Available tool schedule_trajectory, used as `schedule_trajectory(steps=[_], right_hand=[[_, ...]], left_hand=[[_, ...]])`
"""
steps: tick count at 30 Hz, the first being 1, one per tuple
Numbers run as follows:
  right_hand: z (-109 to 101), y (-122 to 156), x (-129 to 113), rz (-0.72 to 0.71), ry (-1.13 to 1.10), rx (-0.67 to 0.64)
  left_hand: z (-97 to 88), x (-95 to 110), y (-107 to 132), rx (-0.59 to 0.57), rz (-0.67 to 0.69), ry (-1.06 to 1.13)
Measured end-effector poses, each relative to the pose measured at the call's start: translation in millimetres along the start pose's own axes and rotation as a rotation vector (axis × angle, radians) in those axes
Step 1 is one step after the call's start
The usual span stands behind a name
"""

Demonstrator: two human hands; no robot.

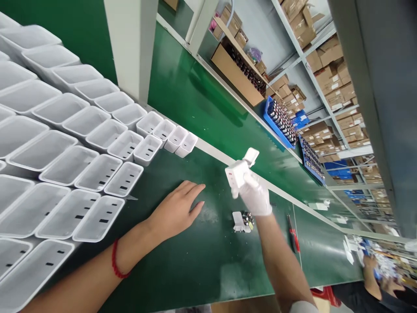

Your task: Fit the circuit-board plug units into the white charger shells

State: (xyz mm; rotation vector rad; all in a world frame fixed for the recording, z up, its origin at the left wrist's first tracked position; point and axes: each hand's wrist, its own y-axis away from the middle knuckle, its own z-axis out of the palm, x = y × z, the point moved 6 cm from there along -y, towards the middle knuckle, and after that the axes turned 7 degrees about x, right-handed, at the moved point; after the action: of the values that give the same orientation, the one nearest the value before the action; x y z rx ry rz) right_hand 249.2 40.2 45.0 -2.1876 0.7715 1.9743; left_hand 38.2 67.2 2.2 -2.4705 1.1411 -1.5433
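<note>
The smooth green work belt [202,261] stretches wide under me, matte with a faint dusty patch. On its left side, rows of thin-walled white plastic box-shaped shells [65,143] stand open side up, rounded at the corners, with dark slots in their floors. My bare left hand [177,211] lies flat on the belt, fingers stretched and close together, holding nothing. My white-gloved right hand [256,195] is raised above the belt, fingers closed around a glossy white square plastic charger block [237,173] with a small white piece at its top. Below it on the belt lies a small white-and-dark inner part [243,221], near a slim red-handled tool [293,234].
</note>
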Motion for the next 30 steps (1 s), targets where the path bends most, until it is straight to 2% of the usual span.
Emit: schedule_trajectory(steps=[2, 3, 4, 8, 10, 12, 15, 17, 18, 20, 22, 24, 27, 30], right_hand=[[-19, -33, -13, -0.160, 0.305, 0.160], [-29, -50, -22, -0.260, 0.585, 0.271], [-36, -68, -28, -0.292, 0.688, 0.324], [-51, -130, -35, -0.302, 0.871, 0.419], [-53, -145, -32, -0.290, 0.922, 0.431], [-57, -148, -27, -0.274, 0.957, 0.454], [-74, -127, -25, -0.242, 0.991, 0.559], [-87, -99, -28, -0.257, 0.983, 0.554], [-90, -82, -29, -0.288, 0.975, 0.485], [-91, -42, -28, -0.356, 0.990, 0.224], [-89, 4, -15, -0.366, 1.076, -0.080], [-90, 45, 6, -0.323, 1.185, -0.298], [-89, 84, 37, -0.267, 1.307, -0.450], [-84, 94, 52, -0.317, 1.369, -0.495]], left_hand=[[-8.9, 4, -3, 0.093, 0.055, -0.084], [-14.3, 5, -5, 0.144, 0.079, -0.130], [-19.5, 7, -7, 0.189, 0.097, -0.176], [-31.7, 10, -12, 0.259, 0.145, -0.320], [-32.8, 9, -13, 0.255, 0.153, -0.358], [-32.5, 8, -13, 0.252, 0.155, -0.380], [-30.3, 7, -12, 0.248, 0.165, -0.390], [-28.0, 7, -13, 0.235, 0.168, -0.386], [-26.9, 7, -13, 0.227, 0.170, -0.384], [-25.3, 6, -14, 0.211, 0.172, -0.383], [-25.3, 5, -14, 0.209, 0.171, -0.386], [-26.5, 6, -13, 0.217, 0.158, -0.399], [-26.4, 12, -13, 0.196, 0.140, -0.466], [-24.0, 21, -17, 0.133, 0.117, -0.573]])
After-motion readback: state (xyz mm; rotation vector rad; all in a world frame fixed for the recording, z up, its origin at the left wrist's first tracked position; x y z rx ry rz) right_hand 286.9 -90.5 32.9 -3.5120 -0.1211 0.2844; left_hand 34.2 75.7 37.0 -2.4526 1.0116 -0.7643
